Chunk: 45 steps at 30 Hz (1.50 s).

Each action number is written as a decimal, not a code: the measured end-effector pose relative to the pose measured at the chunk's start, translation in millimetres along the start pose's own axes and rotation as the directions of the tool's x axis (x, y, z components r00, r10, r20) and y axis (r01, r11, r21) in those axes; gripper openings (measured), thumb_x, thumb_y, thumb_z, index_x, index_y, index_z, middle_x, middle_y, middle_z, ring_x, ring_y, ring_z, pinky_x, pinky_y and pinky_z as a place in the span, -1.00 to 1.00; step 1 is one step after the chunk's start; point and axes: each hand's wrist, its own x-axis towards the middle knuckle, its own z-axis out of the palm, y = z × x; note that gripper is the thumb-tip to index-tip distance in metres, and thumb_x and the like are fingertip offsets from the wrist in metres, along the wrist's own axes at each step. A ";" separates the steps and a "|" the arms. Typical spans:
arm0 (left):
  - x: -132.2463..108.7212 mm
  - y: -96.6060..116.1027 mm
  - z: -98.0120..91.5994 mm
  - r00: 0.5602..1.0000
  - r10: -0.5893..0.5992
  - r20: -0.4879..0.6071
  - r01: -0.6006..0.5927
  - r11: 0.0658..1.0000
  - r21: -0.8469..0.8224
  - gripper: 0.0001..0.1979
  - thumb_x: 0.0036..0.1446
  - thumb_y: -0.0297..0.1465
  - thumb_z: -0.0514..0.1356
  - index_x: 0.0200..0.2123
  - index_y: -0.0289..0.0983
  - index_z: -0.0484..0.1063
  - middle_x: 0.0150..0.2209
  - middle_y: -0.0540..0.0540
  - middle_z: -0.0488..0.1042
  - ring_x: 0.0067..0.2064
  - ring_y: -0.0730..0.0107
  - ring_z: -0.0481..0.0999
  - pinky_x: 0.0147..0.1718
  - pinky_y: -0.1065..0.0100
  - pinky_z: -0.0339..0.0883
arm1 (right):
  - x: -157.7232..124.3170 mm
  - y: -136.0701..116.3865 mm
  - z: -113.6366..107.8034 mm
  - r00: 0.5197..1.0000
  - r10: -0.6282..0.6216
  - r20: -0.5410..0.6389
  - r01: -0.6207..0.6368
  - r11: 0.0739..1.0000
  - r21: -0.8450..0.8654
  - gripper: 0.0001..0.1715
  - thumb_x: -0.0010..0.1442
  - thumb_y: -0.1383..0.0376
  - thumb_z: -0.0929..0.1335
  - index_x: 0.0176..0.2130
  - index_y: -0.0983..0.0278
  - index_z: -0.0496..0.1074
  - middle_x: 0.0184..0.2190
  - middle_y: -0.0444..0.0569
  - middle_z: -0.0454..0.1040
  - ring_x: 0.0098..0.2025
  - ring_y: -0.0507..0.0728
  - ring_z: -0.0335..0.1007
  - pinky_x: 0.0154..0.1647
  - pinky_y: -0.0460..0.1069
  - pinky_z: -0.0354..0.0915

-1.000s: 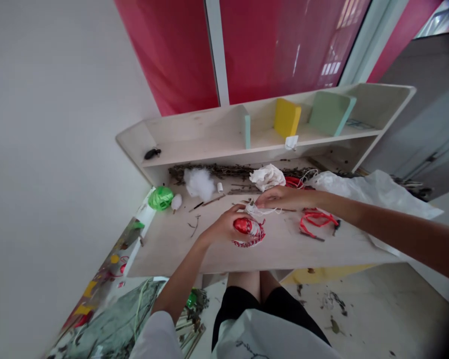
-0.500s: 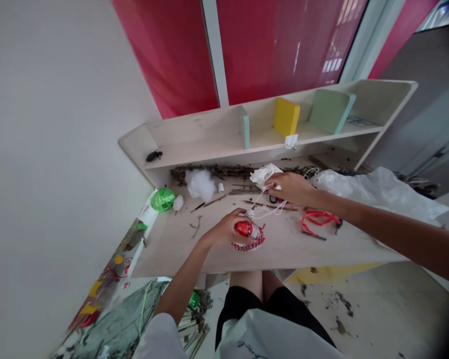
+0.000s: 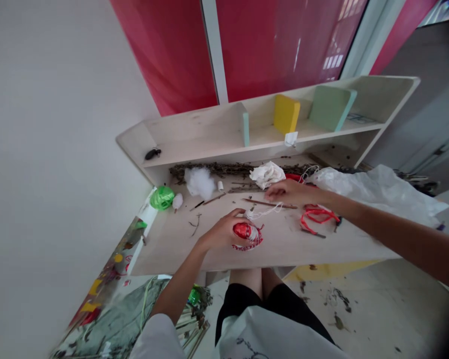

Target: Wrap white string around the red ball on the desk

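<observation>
My left hand (image 3: 224,230) is wrapped around a bundle of red and white cord (image 3: 242,231) with a shiny red top, low over the front of the desk. A loose white string (image 3: 267,211) trails rightward from a small white piece at the bundle's upper end. My right hand (image 3: 287,192) is over the desk with its fingers curled downward, just behind a thin brown stick (image 3: 265,203). Whatever lies under those fingers is hidden. Crumpled white tissue (image 3: 267,174) sits directly behind this hand.
Red ribbon (image 3: 318,219) and a clear plastic bag (image 3: 377,192) lie to the right. On the left are a green ribbon ball (image 3: 162,198), white stuffing (image 3: 199,182) and several twigs (image 3: 196,224). A shelf (image 3: 205,149) with coloured dividers runs along the back.
My right hand has let go of the white string and dropped slightly, covering the spot where a dark-handled tool showed. The string now droops onto the desk. My left hand keeps its grip.
</observation>
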 end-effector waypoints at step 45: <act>13.1 -27.1 -21.2 0.913 0.034 0.407 0.200 0.832 -0.518 -0.46 -0.36 -0.15 0.51 -0.25 -0.28 0.59 -0.05 -0.10 0.51 -0.06 0.23 0.49 -0.04 0.32 0.34 | -30.5 -34.1 17.1 0.671 -0.709 0.214 0.482 0.199 -0.853 -0.65 0.37 0.43 0.18 -0.35 0.31 0.46 -0.37 0.04 0.50 -0.32 0.11 0.32 -0.23 0.04 0.17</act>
